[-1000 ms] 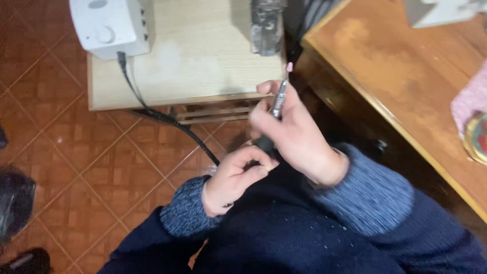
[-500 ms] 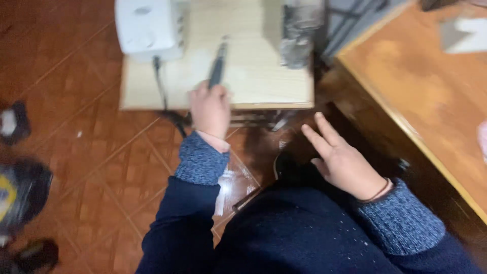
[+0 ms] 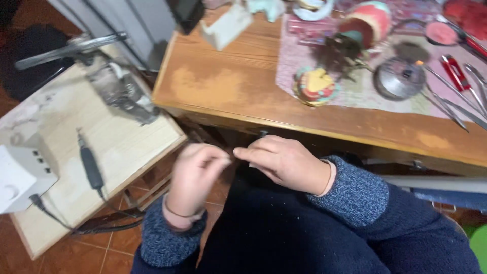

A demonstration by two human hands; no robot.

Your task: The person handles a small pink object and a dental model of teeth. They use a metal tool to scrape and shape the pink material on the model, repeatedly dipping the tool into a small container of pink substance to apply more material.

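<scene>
My left hand [image 3: 195, 177] and my right hand [image 3: 284, 162] meet in front of me over my dark blue lap, fingertips touching just below the edge of the wooden desk [image 3: 228, 96]. The left hand is motion-blurred with curled fingers, and I see nothing in it. My right hand points left with its fingers stretched out and holds nothing. A dark pen-shaped handpiece [image 3: 91, 166] lies by itself on the small light wooden table [image 3: 132, 139] to my left. Its cable runs to a white control box [image 3: 18, 177].
On the desk's pink mat [image 3: 355, 91] lie a small colourful round box [image 3: 315, 85], a round metal lid [image 3: 399, 77], several metal hand tools [image 3: 456, 86] and a red pot [image 3: 368, 23]. A crumpled grey item [image 3: 122, 94] sits on the small table. Terracotta floor tiles show below.
My left hand has let go of the handpiece, which now lies on the small table, and has come back to meet my right hand. The view has swung right toward the desk.
</scene>
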